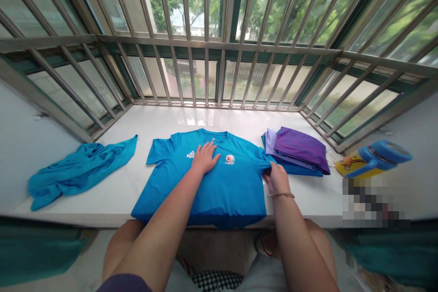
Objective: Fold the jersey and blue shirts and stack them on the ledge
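A bright blue T-shirt [205, 191] lies spread face up on the white stone sill, with small logos on its chest. My left hand [205, 157] rests flat on the chest, fingers apart, beside the round badge. My right hand [275, 179] pinches the shirt's right sleeve [264, 164] near the folded stack. To the left lies a crumpled blue garment [78, 173]. A folded stack of purple and lilac cloth [297, 150] sits to the right, a blue layer beneath it.
Steel window bars [205, 68] and a glass pane run along the back of the white sill [205, 118]. A blue and yellow handheld appliance [376, 159] lies at the far right. A pixelated patch [372, 203] covers the sill's right front edge.
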Demonstrator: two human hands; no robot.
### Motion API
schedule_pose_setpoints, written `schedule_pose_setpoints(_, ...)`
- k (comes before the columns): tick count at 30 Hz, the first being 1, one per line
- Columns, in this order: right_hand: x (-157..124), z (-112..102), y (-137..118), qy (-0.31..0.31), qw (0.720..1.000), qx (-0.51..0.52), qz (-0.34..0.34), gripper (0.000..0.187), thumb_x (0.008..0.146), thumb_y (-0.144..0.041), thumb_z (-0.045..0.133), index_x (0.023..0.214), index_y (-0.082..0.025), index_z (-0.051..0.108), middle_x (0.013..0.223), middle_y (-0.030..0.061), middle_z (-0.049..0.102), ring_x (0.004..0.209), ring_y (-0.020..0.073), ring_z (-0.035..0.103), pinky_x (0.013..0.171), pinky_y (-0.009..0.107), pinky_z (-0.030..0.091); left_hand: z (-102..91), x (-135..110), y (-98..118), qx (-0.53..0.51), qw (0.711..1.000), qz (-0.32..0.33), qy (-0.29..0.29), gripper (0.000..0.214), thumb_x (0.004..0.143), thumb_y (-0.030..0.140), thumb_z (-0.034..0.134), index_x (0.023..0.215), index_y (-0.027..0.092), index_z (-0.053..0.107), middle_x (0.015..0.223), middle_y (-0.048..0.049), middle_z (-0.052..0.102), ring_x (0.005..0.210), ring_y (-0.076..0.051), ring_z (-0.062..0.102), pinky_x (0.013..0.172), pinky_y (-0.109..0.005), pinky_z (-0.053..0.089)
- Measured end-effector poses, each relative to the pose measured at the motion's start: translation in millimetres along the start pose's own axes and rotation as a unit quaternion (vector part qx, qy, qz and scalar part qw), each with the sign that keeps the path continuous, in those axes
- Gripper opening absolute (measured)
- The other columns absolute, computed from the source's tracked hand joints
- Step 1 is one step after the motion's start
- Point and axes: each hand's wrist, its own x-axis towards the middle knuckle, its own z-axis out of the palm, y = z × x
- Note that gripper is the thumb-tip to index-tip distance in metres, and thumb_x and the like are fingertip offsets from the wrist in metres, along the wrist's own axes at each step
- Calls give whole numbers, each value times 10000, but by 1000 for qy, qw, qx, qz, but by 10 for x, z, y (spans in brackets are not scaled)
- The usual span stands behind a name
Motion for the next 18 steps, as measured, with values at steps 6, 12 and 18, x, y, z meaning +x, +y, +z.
schedule_pose_setpoints(6, -150, 172, -88, 29, 999, 6, -39, 387, 797, -550, 757, 851, -255, 512, 800, 2, 673, 751, 189, 643, 690, 316, 538, 5, 6, -21, 2, 1000, 1, -2, 620, 1080, 565, 470, 1625, 277, 537, 1785, -87, 382, 1667, -321, 322, 1370, -608, 199)
schedule_pose_setpoints(12, -547, 195, -456, -315, 845, -239, -361, 73, 939, -216, 625, 934, -241, 693, 1144, 83, 767, 1109, 245, 684, 1034, 414, 529, -30, -9, 0, 4, 1000, -1, -1, 600, 1086, 551, 471, 1614, 276, 548, 1782, -84, 389, 1665, -314, 328, 1373, -605, 200)
schedule_pose_setpoints(18, -841, -88, -452, -372, 739, -348, -441, 130, 1023, -291, 657, 1107, -257, 751, 1202, 87, 770, 1134, 257, 700, 1031, 425, 551, -38, -11, 5, -4, 1000, -1, -1, 595, 1092, 546, 463, 1609, 265, 555, 1780, -89, 388, 1664, -311, 332, 1373, -606, 201)
